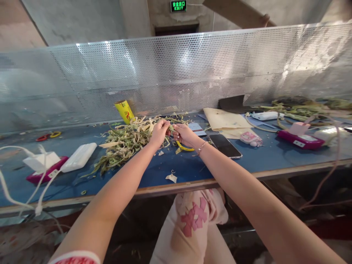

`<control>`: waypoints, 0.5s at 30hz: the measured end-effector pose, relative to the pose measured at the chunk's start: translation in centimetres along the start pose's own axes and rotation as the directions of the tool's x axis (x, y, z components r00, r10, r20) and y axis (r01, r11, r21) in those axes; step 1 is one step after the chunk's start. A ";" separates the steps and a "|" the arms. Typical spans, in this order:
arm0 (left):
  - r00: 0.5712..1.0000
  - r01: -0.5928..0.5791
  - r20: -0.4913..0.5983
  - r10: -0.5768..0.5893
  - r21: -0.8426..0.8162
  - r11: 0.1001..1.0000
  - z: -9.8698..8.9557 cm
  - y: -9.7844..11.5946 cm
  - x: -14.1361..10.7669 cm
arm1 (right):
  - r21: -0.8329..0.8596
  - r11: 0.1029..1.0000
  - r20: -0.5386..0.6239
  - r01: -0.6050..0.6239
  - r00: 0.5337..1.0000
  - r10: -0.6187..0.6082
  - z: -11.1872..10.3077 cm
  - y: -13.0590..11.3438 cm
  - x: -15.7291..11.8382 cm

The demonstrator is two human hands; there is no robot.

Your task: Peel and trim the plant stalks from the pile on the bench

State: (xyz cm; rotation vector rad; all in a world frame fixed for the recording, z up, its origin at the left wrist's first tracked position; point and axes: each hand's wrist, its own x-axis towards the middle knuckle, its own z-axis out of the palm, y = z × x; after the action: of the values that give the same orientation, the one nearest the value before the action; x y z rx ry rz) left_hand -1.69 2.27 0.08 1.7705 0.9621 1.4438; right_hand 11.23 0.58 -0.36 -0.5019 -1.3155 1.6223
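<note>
My left hand (160,132) and my right hand (184,134) meet over the blue tabletop, fingers pinched together. Between their fingertips is a small greenish piece of dried plant (171,128), partly covered by the fingers. Just left of my hands lies a loose heap of dried plant stems and leaves (125,141), pale and green mixed. Under my right hand shows a yellow ring-shaped handle (184,147); the rest of it is hidden. A black phone (226,146) lies flat beside my right wrist.
A perforated metal screen (165,73) closes off the table's far side. On the left are a purple power strip (47,170), a white power bank (79,157) and cables. At right sit brown paper (222,119), a pink pouch (251,139), another purple strip (301,140) and more stalks (298,110).
</note>
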 end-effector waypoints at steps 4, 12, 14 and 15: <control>0.998 -0.044 0.035 0.042 0.055 0.998 -0.2 0.7 -0.1 | 0.022 1.000 -0.024 -0.004 1.000 0.005 0.1 0.0 0.0; 0.990 -0.110 0.110 0.090 0.187 0.976 -0.7 1.9 -0.4 | 0.058 0.998 -0.026 0.008 1.000 -0.007 0.2 -0.2 -0.2; 0.988 -0.120 0.121 0.098 0.194 0.974 -0.8 1.7 -0.4 | 0.059 0.998 -0.017 0.010 1.000 -0.009 0.2 -0.4 -0.3; 0.988 -0.117 0.123 0.094 0.191 0.975 -0.8 1.6 -0.4 | 0.058 0.998 -0.009 0.011 1.000 -0.011 0.1 -0.5 -0.3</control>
State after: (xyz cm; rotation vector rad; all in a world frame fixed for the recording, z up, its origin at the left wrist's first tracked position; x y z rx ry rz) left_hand -2.26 1.14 1.36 2.0536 0.9937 1.3333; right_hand 11.46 0.27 0.06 -0.4654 -1.2595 1.6427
